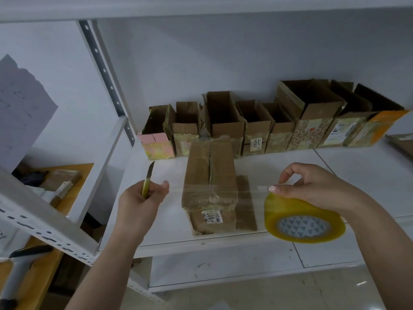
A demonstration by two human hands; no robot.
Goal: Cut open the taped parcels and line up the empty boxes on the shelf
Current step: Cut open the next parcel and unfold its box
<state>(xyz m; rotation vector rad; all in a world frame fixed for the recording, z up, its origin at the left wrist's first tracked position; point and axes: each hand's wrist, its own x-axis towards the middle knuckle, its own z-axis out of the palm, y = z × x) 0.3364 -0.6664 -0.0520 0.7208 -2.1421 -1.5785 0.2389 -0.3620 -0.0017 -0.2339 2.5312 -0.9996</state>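
We are stretching clear tape across the parcel [210, 189] on the shelf [279, 173].
Left hand [140, 198] is gripping the knife [148, 180], right hand [312, 189] is pinching the tape roll [304, 218]; we are keeping the strip taut.

A brown cardboard parcel [210, 186] lies flat near the front edge of my white shelf [279, 171], its top seam closed and glossy with clear tape, a white barcode label on its near end. Behind it, against the wall, the row of empty boxes [268, 121] stands side by side, flaps open upward, touching one another.
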